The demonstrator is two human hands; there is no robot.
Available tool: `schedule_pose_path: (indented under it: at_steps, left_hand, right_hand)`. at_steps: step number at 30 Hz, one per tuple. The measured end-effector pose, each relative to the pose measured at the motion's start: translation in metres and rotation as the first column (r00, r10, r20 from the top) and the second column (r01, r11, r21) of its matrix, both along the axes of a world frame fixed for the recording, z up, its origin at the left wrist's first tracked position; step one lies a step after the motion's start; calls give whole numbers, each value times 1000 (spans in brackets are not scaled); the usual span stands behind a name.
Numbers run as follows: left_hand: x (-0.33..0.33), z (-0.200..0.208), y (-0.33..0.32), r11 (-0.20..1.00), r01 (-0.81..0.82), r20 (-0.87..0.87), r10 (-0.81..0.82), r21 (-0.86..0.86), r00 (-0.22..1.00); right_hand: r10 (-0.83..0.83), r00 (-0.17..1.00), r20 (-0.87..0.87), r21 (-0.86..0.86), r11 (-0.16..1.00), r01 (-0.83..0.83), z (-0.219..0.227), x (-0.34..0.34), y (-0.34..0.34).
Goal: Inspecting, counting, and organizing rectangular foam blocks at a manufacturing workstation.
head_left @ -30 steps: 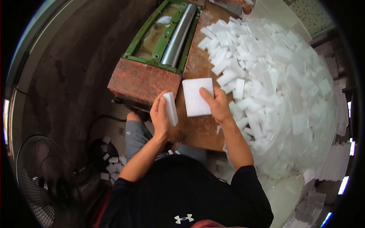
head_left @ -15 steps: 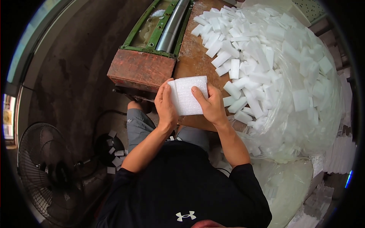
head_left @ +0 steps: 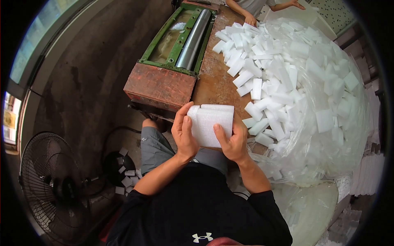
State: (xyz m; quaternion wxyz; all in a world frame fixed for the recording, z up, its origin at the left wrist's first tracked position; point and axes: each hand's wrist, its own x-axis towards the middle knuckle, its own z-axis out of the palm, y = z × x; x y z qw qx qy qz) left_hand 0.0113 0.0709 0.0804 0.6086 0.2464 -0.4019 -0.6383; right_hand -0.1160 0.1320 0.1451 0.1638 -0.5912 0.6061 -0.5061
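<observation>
A small stack of white foam pieces (head_left: 207, 127) is held in front of my body, above my lap. My left hand (head_left: 183, 137) closes on its left edge, fingers and thumb upright along the side. On the right edge my right hand (head_left: 234, 141) grips it, with the thumb pressed flat on the near face. Along the top of the stack a seam shows between layers. To the right, a large heap of white foam blocks (head_left: 266, 82) lies on the brown tabletop (head_left: 221, 92), partly inside a clear plastic bag (head_left: 303, 135).
A green-framed machine with a metal roller (head_left: 193, 41) and a reddish wooden block (head_left: 160, 86) stands ahead on the left. Another person's hand (head_left: 250, 19) touches the heap's far edge. At lower left are a fan (head_left: 51, 176) and scattered foam bits (head_left: 127, 180).
In the picture, my hands and the foam stack sit lower and slightly farther right, and the stack's layered top edge shows. Another person's arms have appeared at the far side of the heap.
</observation>
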Motion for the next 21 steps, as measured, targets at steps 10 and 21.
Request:
schedule_pose_path:
  at_steps: [10,21]
  left_hand:
    - [3,5,4,998,-10,63,15,-69,998]
    - [7,5,7,960,-80,48,96,-267,994]
  right_hand:
    - [-17,971,-236,-93,996,-5,2,1,10]
    - [-14,938,-346,-257,963,-80,8,12,22]
